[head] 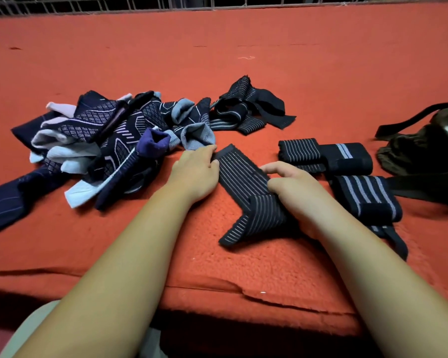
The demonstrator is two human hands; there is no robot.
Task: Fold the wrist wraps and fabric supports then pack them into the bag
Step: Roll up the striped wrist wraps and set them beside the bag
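A black ribbed elastic wrist wrap [243, 182] with thin grey stripes lies bent in a V on the fuzzy orange blanket [243, 60]. The left hand [197, 174] pinches its far end, and the right hand [292, 188], fingers curled, grips its fold. Left of the wrap sits a heap of navy patterned knit supports [109, 140]. Right of it are folded striped wraps [347, 161] and a dark olive fabric bag [419, 153].

Orange-red fuzzy fleece blanket [243, 47] covers work surface, front edge rumpled. Grey metal wire grille [114, 3] runs along far edge. Small pale thread scrap [246, 57] lies on blanket far back.
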